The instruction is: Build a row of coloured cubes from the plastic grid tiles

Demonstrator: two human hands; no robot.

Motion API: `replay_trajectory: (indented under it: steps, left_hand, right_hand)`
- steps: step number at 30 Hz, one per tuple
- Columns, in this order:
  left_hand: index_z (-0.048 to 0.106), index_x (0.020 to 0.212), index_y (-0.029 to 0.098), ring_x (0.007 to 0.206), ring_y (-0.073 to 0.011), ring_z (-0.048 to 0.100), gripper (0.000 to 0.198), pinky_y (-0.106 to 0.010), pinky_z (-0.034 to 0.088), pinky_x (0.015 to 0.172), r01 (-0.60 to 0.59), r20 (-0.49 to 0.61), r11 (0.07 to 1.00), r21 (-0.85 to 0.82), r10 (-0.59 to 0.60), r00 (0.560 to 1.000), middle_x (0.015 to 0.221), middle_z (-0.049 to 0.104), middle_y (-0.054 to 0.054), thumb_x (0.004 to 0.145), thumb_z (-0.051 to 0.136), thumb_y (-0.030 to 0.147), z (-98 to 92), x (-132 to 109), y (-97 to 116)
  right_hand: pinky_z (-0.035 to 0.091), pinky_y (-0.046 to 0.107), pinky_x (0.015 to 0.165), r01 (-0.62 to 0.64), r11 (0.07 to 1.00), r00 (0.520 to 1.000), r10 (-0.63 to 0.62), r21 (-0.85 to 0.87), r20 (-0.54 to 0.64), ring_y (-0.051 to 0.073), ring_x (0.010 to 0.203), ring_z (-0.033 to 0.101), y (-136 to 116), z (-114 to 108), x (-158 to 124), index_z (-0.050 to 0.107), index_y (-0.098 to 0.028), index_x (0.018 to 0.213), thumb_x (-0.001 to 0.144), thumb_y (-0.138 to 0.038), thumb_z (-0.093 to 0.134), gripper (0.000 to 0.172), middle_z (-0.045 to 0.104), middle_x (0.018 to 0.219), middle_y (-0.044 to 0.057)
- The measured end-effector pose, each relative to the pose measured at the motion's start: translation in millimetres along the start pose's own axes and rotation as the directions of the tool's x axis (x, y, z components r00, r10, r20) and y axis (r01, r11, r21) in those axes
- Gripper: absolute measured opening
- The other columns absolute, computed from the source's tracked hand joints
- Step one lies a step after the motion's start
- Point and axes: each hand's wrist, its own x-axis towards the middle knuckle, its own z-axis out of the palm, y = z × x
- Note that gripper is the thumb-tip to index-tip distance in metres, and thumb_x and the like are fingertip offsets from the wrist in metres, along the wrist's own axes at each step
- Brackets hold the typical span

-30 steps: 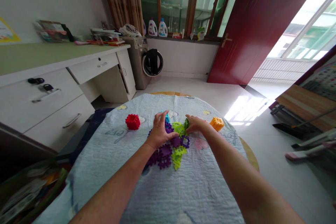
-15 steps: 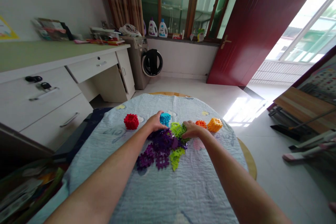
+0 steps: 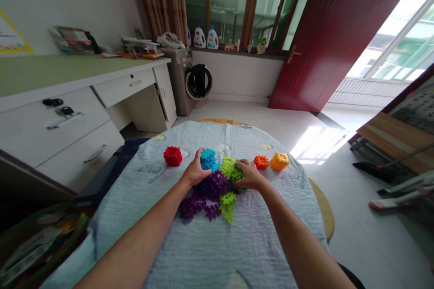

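My left hand [image 3: 195, 171] is curled around the left side of a stack of blue interlocking plastic building pieces [image 3: 209, 160], thumb toward me. Just below it lies a heap of purple building pieces [image 3: 213, 184], some of them flat and lattice-shaped. My right hand [image 3: 248, 174] is closed over the right end of the lime-green building pieces [image 3: 228, 165], its fingertips pressed on them. Another green group [image 3: 228, 205], with a pointed triangular end, lies nearer to me beside the purple heap.
A red block cluster [image 3: 172, 156] sits on the left of the cloth-covered round table [image 3: 264, 235]. An orange cluster [image 3: 261, 162] and a yellow-orange cube [image 3: 280, 161] stand right of my right hand. Beyond are a desk [image 3: 40, 72], a washing machine [image 3: 183, 83] and a red door [image 3: 325, 31].
My left hand has drawn the blue stack a little left and toward me. My right hand stays on the green pieces, shifted slightly, and more of the orange cluster shows.
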Motion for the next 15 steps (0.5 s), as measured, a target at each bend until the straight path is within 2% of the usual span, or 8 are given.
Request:
replay_trajectory:
  steps: [4, 7, 9, 12, 15]
  left_hand:
    - [0.034, 0.134, 0.020, 0.095, -0.0170, 0.062, 0.085, -0.035, 0.049, 0.092, -0.036, -0.073, 0.980, -0.197, 0.022, 0.997, 0.119, 0.058, -0.007, 0.059, 0.073, 0.029, 1.5, -9, -3]
    - [0.032, 0.135, 0.021, 0.090, -0.0155, 0.063, 0.084, -0.033, 0.051, 0.087, -0.056, -0.063, 0.958, -0.282, 0.040, 0.997, 0.116, 0.059, -0.007, 0.063, 0.073, 0.032, 2.1, -18, 6]
    - [0.030, 0.138, 0.023, 0.084, -0.0137, 0.062, 0.083, -0.032, 0.052, 0.082, -0.064, -0.049, 0.963, -0.261, 0.053, 0.997, 0.111, 0.061, -0.004, 0.066, 0.072, 0.034, 2.7, -24, 17]
    - [0.033, 0.140, 0.023, 0.080, -0.0139, 0.062, 0.077, -0.033, 0.052, 0.082, -0.078, -0.001, 0.990, -0.121, 0.079, 0.997, 0.106, 0.063, -0.003, 0.072, 0.068, 0.034, 3.4, -34, 33]
    - [0.033, 0.143, 0.023, 0.100, -0.0197, 0.062, 0.075, -0.038, 0.048, 0.094, -0.156, 0.108, 0.988, 0.001, 0.155, 0.982, 0.123, 0.060, -0.009, 0.075, 0.064, 0.029, 2.1, -46, 44]
  right_hand:
    - [0.041, 0.038, 0.096, 0.042, 0.989, 0.982, -0.016, 0.138, -0.187, 0.024, 0.104, 0.053, 0, 13, -10, 0.064, -0.018, 0.111, 0.062, -0.030, 0.074, 0.052, 0.055, 0.112, 0.008]
    - [0.045, 0.034, 0.090, 0.096, 0.962, 0.932, 0.003, 0.256, -0.362, 0.020, 0.096, 0.055, -9, 21, -18, 0.064, -0.020, 0.103, 0.065, -0.023, 0.068, 0.038, 0.055, 0.100, 0.004]
    - [0.046, 0.033, 0.088, 0.148, 0.939, 0.889, 0.012, 0.312, -0.458, 0.019, 0.094, 0.056, -18, 22, -21, 0.063, -0.021, 0.102, 0.067, -0.021, 0.064, 0.035, 0.055, 0.098, 0.003]
    - [0.047, 0.035, 0.089, 0.183, 0.907, 0.838, 0.058, 0.378, -0.543, 0.019, 0.094, 0.057, -33, 18, -24, 0.062, -0.021, 0.107, 0.069, -0.024, 0.063, 0.038, 0.056, 0.100, 0.004]
    - [0.047, 0.037, 0.092, 0.194, 0.866, 0.796, 0.135, 0.460, -0.590, 0.020, 0.097, 0.058, -43, 14, -22, 0.060, -0.021, 0.114, 0.069, -0.024, 0.059, 0.044, 0.059, 0.106, 0.006]
